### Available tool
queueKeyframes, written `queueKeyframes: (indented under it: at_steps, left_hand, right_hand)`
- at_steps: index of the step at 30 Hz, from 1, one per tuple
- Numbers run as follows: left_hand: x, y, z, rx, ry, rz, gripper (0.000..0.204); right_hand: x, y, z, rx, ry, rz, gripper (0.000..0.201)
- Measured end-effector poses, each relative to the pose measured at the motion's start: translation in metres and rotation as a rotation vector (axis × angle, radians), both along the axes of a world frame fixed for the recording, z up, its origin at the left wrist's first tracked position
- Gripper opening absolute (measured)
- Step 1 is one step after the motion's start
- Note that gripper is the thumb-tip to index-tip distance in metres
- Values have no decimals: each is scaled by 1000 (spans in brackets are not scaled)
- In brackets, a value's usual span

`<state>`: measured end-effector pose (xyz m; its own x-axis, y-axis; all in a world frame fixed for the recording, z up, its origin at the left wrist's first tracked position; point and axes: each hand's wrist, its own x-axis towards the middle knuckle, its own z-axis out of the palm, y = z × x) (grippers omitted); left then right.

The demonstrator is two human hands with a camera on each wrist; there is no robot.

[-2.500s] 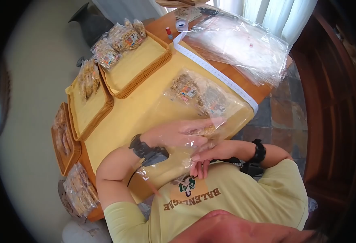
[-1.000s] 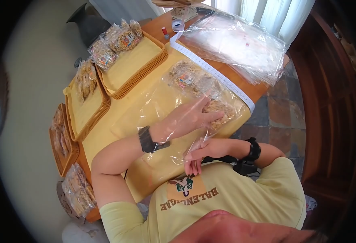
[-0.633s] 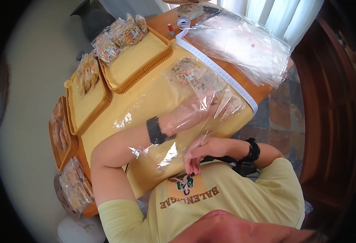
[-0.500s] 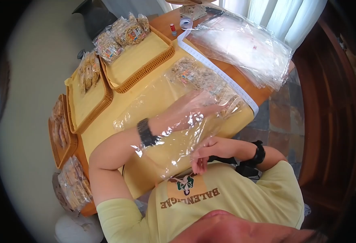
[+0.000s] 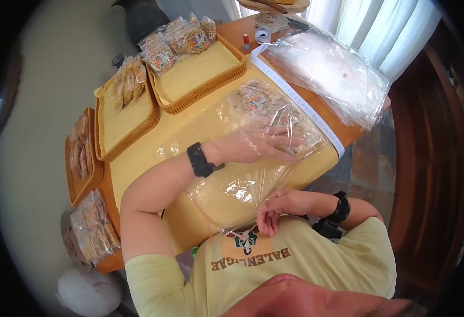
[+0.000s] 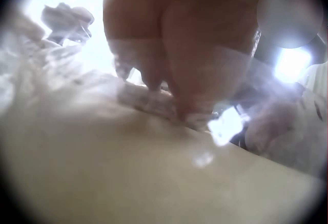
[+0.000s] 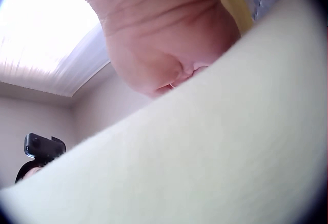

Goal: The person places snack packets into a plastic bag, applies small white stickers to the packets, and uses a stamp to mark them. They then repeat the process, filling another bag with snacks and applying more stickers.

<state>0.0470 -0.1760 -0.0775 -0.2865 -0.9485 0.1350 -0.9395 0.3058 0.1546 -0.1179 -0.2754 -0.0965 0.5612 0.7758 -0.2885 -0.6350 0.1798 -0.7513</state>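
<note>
In the head view, a large clear plastic bag (image 5: pixel 232 185) lies across the yellow cloth. Several small packs of a grainy snack (image 5: pixel 258 98) sit in its far part, beside the white tape measure (image 5: pixel 295 100). My left hand (image 5: pixel 253 143) is under the clear film, fingers extended, its tips at the nearest pack (image 5: pixel 308 140). Near the shirt, my right hand (image 5: pixel 279 206) pinches the bag's near edge between thumb and curled fingers. The left wrist view shows the left hand (image 6: pixel 184 44) behind film; in the right wrist view, pale fabric partly hides the right hand (image 7: pixel 164 39).
Wicker trays (image 5: pixel 205 90) holding snack packs line the table's left side, with another bagged bundle (image 5: pixel 95 227) at the near left corner. A stack of clear bags (image 5: pixel 337 74) lies at the far right. A small red-topped item (image 5: pixel 246 41) stands beyond the cloth.
My left hand has moved forward over the packs and then drawn back a little. The nearest pack has shifted away from me, closer to the others. My right hand stays at the bag's near edge.
</note>
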Motion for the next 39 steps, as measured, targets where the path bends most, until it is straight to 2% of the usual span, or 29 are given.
queueKeyframes:
  at_steps: [2, 4, 5, 6, 7, 8, 9, 10, 11, 12, 13, 14, 15, 16, 17, 19, 20, 22, 24, 28, 30, 32, 34, 35, 37, 38, 39]
  left_hand:
    - [2, 3, 0, -49, -93, 38, 41]
    - [4, 6, 1, 7, 284, 8, 43]
    - [8, 10, 3, 1, 274, 24, 43]
    - [13, 14, 6, 2, 145, 13, 40]
    - [17, 21, 8, 8, 18, 9, 38]
    - [19, 30, 7, 8, 11, 42, 38]
    - [21, 40, 4, -39, 173, 96, 40]
    - [24, 50, 1, -92, 331, 151, 43]
    - [29, 59, -9, -99, 319, 189, 43]
    - [35, 66, -21, -83, 272, 310, 44]
    - [38, 71, -27, -65, 228, 426, 46]
    - [42, 73, -23, -74, 222, 455, 46]
    - [50, 73, -17, -50, 263, 388, 46]
    - [56, 73, -12, -25, 304, 316, 47]
    - [59, 74, -9, -35, 301, 331, 47]
    - [65, 74, -4, 29, 647, 377, 44]
    - [67, 79, -9, 18, 648, 380, 44]
    - [68, 97, -22, -25, 259, 298, 43]
    - [64, 138, -13, 57, 343, 293, 41]
    - [47, 219, 53, 314, 519, 558, 27]
    - [51, 240, 90, 463, 699, 1104, 23]
    - [77, 256, 94, 51, 593, 1288, 23]
    - [121, 264, 81, -202, 190, 1401, 39]
    - [141, 263, 70, -206, 184, 1398, 39]
    - [174, 253, 48, -243, -199, 1512, 61]
    - [185, 248, 48, -250, -197, 1505, 61]
    - [194, 243, 47, -98, -116, 1539, 69]
  right_hand:
    - [5, 0, 1, 1, -7, 55, 43]
    - [6, -3, 13, -24, -97, 78, 42]
    - [5, -5, 22, -40, -179, 90, 41]
    - [5, -9, 34, -41, -188, 111, 41]
    - [4, -15, 48, -132, -355, 28, 35]
    - [6, -20, 58, -214, -524, -53, 30]
    - [10, -22, 64, -202, -535, -21, 30]
    - [15, -23, 70, -300, -829, -171, 24]
    - [21, -21, 73, -385, -1126, -329, 24]
    - [29, -10, 75, -362, -1142, -298, 24]
    - [35, 6, 78, -616, -1357, -333, 32]
    - [39, 18, 80, -878, -1566, -372, 42]
    - [46, 26, 72, -865, -1587, -252, 56]
    - [52, 34, 66, -852, -1602, -234, 56]
    - [57, 42, 62, -878, -1626, -183, 57]
    - [65, 54, 66, -910, -1662, -122, 57]
    - [68, 58, 70, -929, -1695, -41, 55]
    - [73, 66, 70, -953, -1728, 39, 54]
    - [78, 75, 54, -800, -1749, 95, 50]
    - [82, 89, 48, -810, -1730, 138, 45]
    - [86, 95, 53, -1017, -1728, 273, 38]
    - [92, 102, 52, -1009, -1697, 257, 33]
    - [96, 107, 51, -1011, -1672, 226, 31]
    - [97, 108, 49, -1040, -1692, 196, 29]
    - [97, 108, 43, -1080, -1710, 163, 29]
    - [97, 107, 38, -1101, -1753, 131, 25]
    - [98, 106, 36, -1121, -1793, 99, 23]
